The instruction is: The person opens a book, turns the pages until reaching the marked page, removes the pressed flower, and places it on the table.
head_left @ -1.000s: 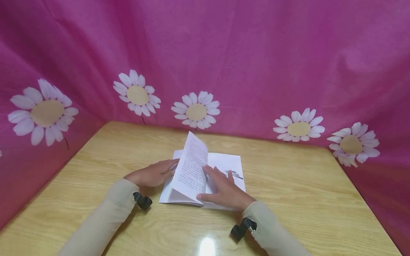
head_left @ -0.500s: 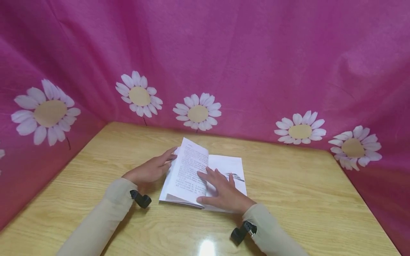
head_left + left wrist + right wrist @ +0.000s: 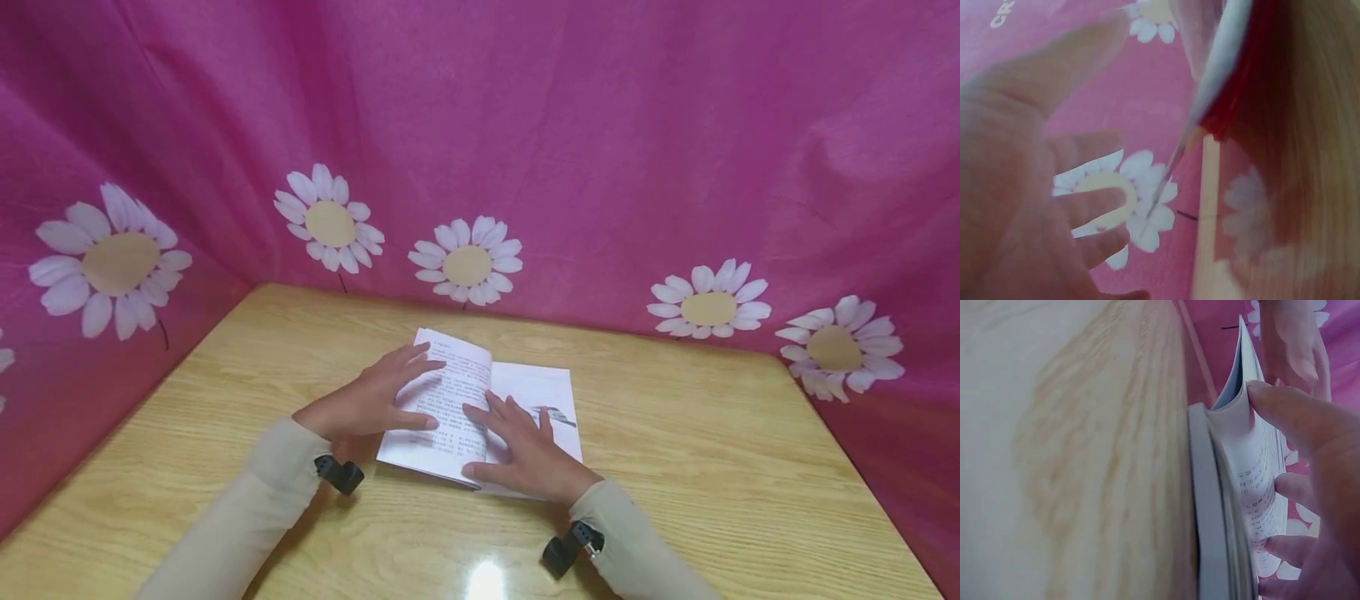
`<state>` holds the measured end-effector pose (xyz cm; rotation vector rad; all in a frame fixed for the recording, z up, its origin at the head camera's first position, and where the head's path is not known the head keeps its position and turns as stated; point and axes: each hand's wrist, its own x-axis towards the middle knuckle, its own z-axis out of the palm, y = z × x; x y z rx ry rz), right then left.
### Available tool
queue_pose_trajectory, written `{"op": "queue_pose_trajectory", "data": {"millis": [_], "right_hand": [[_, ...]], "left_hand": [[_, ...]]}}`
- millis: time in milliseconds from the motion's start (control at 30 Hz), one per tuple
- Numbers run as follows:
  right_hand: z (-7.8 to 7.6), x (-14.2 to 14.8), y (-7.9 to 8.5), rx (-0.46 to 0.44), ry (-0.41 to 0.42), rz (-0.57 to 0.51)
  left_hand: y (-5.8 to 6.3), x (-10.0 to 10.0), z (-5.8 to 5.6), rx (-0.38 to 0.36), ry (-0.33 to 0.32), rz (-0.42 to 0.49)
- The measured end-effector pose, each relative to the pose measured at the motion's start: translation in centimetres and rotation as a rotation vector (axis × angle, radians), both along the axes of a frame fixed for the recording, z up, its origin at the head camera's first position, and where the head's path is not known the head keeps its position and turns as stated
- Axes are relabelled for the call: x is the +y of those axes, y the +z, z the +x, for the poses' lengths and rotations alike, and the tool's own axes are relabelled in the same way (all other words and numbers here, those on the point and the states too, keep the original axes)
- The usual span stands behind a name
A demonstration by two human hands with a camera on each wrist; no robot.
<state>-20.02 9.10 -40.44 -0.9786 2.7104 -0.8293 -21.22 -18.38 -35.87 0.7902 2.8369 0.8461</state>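
An open book (image 3: 457,429) lies on the table in the head view, its left page printed with text. On the right page (image 3: 525,379) is a small grey picture. My left hand (image 3: 367,404) is spread above the left page, thumb apart from the fingers; whether it touches the paper I cannot tell. In the left wrist view the left hand (image 3: 1016,162) has extended fingers beside the book's edge (image 3: 1232,56), which shows some red. My right hand (image 3: 528,454) rests across the book near its spine. Seen from the right wrist, the thumb of the right hand (image 3: 1332,462) touches the page's edge.
The wooden table (image 3: 712,467) extends on both sides of the book. A pink cloth (image 3: 585,150) with white daisies hangs around the back and sides. Each sleeved wrist wears a small black camera (image 3: 341,475).
The raised leaf has come down to the left, so the text page now lies flatter. My left hand has moved from the book's left edge to above that page. The right hand stays nearly still.
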Motion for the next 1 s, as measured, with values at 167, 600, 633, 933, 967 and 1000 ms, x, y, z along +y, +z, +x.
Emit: {"op": "queue_pose_trajectory", "data": {"millis": [167,600,633,933,967,1000], "right_hand": [[0.2,0.1,0.0,0.008,0.001,0.002],[-0.2,0.1,0.6,0.011,0.01,-0.004],[-0.3,0.1,0.7,0.009,0.008,-0.01],[-2.3,2.4,1.9,-0.031,-0.101,-0.02],[-2.6,2.9,1.9,-0.04,-0.115,-0.03],[-2.8,3.3,1.8,-0.056,-0.127,-0.048]], "left_hand": [[-0.3,0.9,0.8,-0.034,-0.025,-0.115],[-1.3,1.3,0.3,-0.095,-0.013,-0.226],[-1.4,1.3,0.2,-0.106,-0.008,-0.23],[-2.2,1.7,-0.1,-0.143,0.012,-0.252],[-2.3,1.7,0.0,-0.146,0.013,-0.25],[-2.4,1.7,0.0,-0.149,0.012,-0.251]]}}
